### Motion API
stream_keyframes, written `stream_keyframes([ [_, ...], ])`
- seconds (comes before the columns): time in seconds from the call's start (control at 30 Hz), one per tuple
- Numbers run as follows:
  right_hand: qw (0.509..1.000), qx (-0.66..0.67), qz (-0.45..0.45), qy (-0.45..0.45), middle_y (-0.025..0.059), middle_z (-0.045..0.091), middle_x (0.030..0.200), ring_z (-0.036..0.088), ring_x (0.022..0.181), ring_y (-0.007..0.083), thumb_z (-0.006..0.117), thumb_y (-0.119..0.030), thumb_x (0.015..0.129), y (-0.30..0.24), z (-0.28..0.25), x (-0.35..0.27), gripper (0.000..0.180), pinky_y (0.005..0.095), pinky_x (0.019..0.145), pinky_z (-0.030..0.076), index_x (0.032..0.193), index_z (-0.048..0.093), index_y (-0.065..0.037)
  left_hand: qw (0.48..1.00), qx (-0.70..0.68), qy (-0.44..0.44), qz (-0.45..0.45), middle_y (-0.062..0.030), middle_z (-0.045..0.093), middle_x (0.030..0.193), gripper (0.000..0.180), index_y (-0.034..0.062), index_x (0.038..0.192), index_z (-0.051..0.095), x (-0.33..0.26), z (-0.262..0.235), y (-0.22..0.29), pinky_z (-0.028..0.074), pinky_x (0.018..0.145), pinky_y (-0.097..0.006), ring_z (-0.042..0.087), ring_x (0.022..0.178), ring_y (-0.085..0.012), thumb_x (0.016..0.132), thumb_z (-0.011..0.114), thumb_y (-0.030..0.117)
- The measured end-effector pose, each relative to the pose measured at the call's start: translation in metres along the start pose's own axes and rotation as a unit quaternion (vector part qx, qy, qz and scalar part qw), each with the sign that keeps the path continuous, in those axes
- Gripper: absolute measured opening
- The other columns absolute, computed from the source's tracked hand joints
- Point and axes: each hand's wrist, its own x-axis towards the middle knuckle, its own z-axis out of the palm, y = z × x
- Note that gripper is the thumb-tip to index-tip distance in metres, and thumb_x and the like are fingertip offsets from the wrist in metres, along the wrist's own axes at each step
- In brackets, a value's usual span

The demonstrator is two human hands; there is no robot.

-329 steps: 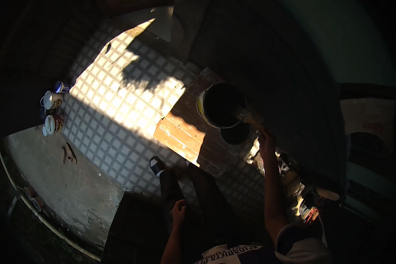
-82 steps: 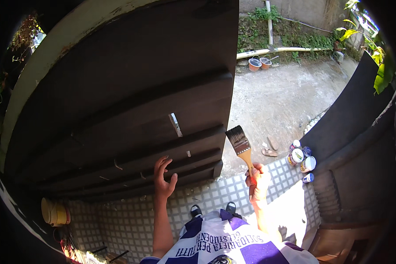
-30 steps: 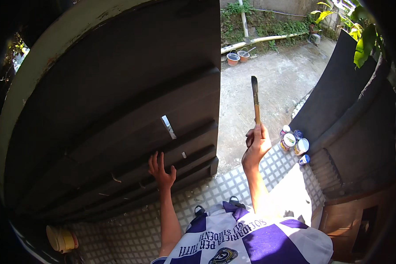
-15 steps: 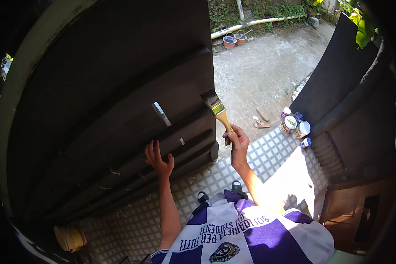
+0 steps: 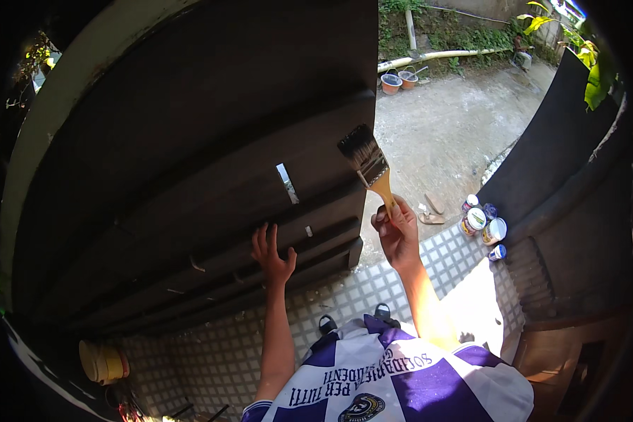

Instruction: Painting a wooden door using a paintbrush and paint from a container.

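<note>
My right hand [image 5: 399, 232] is closed round the pale wooden handle of a wide paintbrush [image 5: 373, 169]. The brush points up and to the left, its dark-tipped bristles close to the right edge of a large dark gate panel [image 5: 211, 141]. Whether the bristles touch the panel I cannot tell. My left hand [image 5: 273, 257] is held against or just in front of the panel, fingers spread and holding nothing. Above it is a narrow upright slot [image 5: 287, 184] with light coming through, and a smaller hole [image 5: 309, 231] lies lower to its right.
Several paint tubs [image 5: 494, 229] stand on the tiled floor [image 5: 436, 257] at the right, by a second dark panel [image 5: 541, 162]. A yellow bucket [image 5: 104, 362] is at the lower left. Beyond the opening lie sandals [image 5: 432, 211] and two orange buckets [image 5: 391, 84] on concrete.
The view has shifted, so the scene sits further right. The brush has turned, showing more of its broad side, still near the panel's edge. My left hand stays spread by the panel.
</note>
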Motion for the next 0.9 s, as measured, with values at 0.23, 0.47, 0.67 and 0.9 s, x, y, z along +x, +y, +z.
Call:
stream_keyframes([
  [0.23,0.955,-0.131,-0.248,0.095,-0.0051,0.045,0.065,0.034,0.054,0.0027,0.064,-0.021,0.095,-0.071,0.072,0.101,0.025,0.0206,0.048,0.025,0.108,0.064,0.0,1.0,0.01,0.001,0.006,-0.0113,0.037,0.15,0.078,0.0157,0.144,0.043,0.002,-0.001,0.005,0.029,0.103,-0.057,0.031,0.138,-0.0373,0.07,0.066,0.023],
  [0.47,0.888,-0.252,-0.353,0.152,-0.0042,0.056,0.073,0.044,0.064,0.002,0.066,-0.022,0.093,-0.099,0.111,0.144,0.029,0.0175,0.056,0.034,0.106,0.069,0.004,1.0,0.008,-0.005,0.003,-0.0112,0.037,0.15,0.078,0.0154,0.144,0.043,0.001,-0.002,0.007,0.029,0.102,-0.058,0.031,0.138,-0.0376,0.07,0.065,0.023],
  [0.67,0.851,-0.315,-0.396,0.143,-0.004,0.059,0.074,0.049,0.069,0.0029,0.064,-0.024,0.095,-0.092,0.124,0.153,0.031,0.0179,0.062,0.04,0.103,0.07,0.005,1.0,0.013,0.003,0.008,-0.011,0.038,0.149,0.078,0.0157,0.144,0.042,0.001,-0.001,0.004,0.029,0.102,-0.057,0.032,0.137,-0.038,0.07,0.065,0.023],
  [0.9,0.884,-0.364,-0.253,0.148,-0.0008,0.062,0.077,0.05,0.069,0.005,0.061,-0.024,0.097,-0.063,0.097,0.128,0.031,0.0219,0.063,0.042,0.106,0.07,0.004,1.0,0.018,0.006,0.005,-0.0108,0.038,0.149,0.078,0.0154,0.144,0.042,0.001,-0.001,0.002,0.029,0.102,-0.057,0.032,0.137,-0.0378,0.07,0.065,0.024],
])
